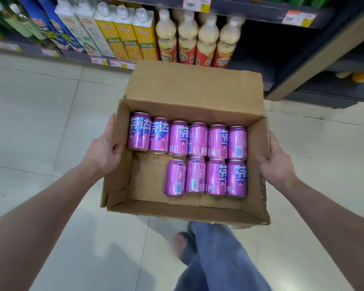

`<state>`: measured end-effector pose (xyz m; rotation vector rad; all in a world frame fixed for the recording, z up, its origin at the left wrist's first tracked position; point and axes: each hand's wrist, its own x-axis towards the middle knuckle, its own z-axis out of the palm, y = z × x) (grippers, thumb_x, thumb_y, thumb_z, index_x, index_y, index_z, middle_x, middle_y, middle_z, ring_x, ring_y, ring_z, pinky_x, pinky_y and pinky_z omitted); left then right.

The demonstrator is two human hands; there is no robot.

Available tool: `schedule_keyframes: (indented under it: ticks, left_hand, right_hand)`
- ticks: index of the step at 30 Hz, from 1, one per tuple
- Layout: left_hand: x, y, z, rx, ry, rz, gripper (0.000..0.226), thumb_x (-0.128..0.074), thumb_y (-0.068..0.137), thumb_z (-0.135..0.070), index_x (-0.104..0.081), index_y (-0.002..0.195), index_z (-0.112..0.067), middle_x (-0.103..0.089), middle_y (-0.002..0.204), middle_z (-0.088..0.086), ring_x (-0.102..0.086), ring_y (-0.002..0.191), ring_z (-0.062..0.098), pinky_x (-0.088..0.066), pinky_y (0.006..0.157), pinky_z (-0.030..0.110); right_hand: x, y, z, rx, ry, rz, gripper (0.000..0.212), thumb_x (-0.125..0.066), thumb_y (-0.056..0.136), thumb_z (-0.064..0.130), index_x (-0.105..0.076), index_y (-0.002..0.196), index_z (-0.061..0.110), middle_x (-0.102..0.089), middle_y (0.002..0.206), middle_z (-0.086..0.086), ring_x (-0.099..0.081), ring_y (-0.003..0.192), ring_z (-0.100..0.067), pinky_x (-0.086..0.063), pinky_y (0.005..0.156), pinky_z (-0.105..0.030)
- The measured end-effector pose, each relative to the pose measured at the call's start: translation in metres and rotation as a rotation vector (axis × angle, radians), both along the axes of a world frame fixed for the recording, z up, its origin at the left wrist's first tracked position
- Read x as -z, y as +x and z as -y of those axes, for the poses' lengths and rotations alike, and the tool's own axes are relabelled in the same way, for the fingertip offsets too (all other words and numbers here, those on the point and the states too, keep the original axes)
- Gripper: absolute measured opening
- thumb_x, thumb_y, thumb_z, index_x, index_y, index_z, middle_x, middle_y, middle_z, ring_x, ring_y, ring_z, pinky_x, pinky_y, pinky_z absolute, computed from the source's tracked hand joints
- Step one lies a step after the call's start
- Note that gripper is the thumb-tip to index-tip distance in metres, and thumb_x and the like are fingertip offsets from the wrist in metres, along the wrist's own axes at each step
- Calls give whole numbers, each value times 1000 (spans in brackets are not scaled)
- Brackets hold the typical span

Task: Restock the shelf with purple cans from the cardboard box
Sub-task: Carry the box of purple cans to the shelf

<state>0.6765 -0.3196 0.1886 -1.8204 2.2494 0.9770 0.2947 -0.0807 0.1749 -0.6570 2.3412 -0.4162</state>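
Note:
An open cardboard box (189, 213) is held in the air in front of me, over the floor. My left hand (103, 152) grips its left wall, thumb hooked over the rim. On the opposite wall my right hand (276, 162) grips the same way. Several purple cans (198, 156) lie on their sides in two rows inside the box, with bare cardboard at the box's near left. The dark shelf (261, 51) stands just beyond the box, with a shadowed gap at its right part.
Cartons (122, 32) and pale drink bottles (198, 38) fill the bottom shelf ahead. A second shelf unit (328, 80) angles in at the right. Light floor tiles (40, 122) spread left and below. My legs in jeans and a sandalled foot (185, 246) are under the box.

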Motion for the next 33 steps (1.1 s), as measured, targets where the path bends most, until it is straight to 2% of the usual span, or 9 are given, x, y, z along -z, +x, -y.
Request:
schedule_keyframes:
  ticks: [6, 10, 15, 19, 21, 25, 26, 29, 33]
  left_hand:
    - [10, 46, 73, -34, 26, 22, 93, -55, 100, -10, 3, 160, -50, -70, 127, 21, -66, 112, 46, -52, 96, 47]
    - [15, 71, 119, -37, 35, 86, 91, -57, 101, -11, 1, 164, -42, -72, 115, 25, -68, 97, 48, -51, 83, 43]
    - [20, 98, 167, -61, 49, 78, 90, -59, 100, -11, -4, 164, -40, -74, 112, 23, -69, 96, 48, -52, 82, 44]
    - [33, 120, 195, -70, 49, 93, 90, -59, 100, -13, -3, 164, -42, -75, 102, 24, -69, 90, 50, -52, 79, 44]
    - [42, 128, 208, -78, 53, 94, 89, -59, 100, -13, -4, 165, -40, -75, 103, 25, -69, 91, 51, -51, 79, 44]
    - [69, 142, 235, -84, 60, 88, 88, -59, 100, -12, -5, 165, -39, -74, 113, 26, -68, 99, 51, -52, 86, 45]
    - [78, 144, 243, -75, 64, 86, 89, -59, 100, -12, -4, 165, -39, -73, 113, 26, -68, 100, 51, -52, 86, 45]
    - [107, 152, 266, -58, 91, 92, 88, -56, 101, -13, -3, 164, -43, -72, 113, 26, -67, 100, 49, -52, 89, 46]
    - [148, 163, 295, -47, 107, 79, 88, -55, 101, -14, -2, 162, -48, -70, 119, 22, -66, 105, 47, -52, 95, 45]
  right_hand:
    - [21, 48, 80, -8, 10, 39, 76, -55, 102, 22, -10, 159, 44, -68, 126, -12, -63, 89, -28, -57, 86, -39]
    - [28, 75, 132, -10, 49, 73, 75, -54, 104, 26, -6, 159, 45, -65, 128, -14, -58, 86, -23, -59, 81, -44]
    - [32, 106, 182, 10, 117, 86, 77, -52, 104, 27, -1, 158, 47, -69, 115, -15, -63, 79, -25, -62, 76, -43]
    - [45, 122, 215, -13, 162, 57, 79, -53, 103, 27, -1, 159, 43, -71, 108, -17, -58, 68, -24, -57, 74, -38]
    - [55, 131, 229, -22, 166, 44, 79, -54, 103, 27, -2, 160, 42, -72, 107, -19, -62, 72, -30, -56, 75, -38]
    - [81, 151, 254, 9, 163, 41, 78, -54, 103, 28, -3, 160, 41, -71, 108, -18, -49, 60, -12, -52, 72, -32]
    - [89, 156, 260, 19, 160, 41, 77, -54, 103, 29, -4, 160, 41, -70, 109, -17, -51, 63, -14, -52, 73, -32]
    - [114, 169, 277, 10, 155, 47, 77, -53, 102, 24, -6, 160, 42, -70, 109, -22, -66, 86, -38, -57, 83, -43]
    - [149, 186, 297, 33, 186, 7, 78, -54, 101, 21, -7, 160, 41, -68, 113, -25, -65, 99, -45, -54, 89, -45]
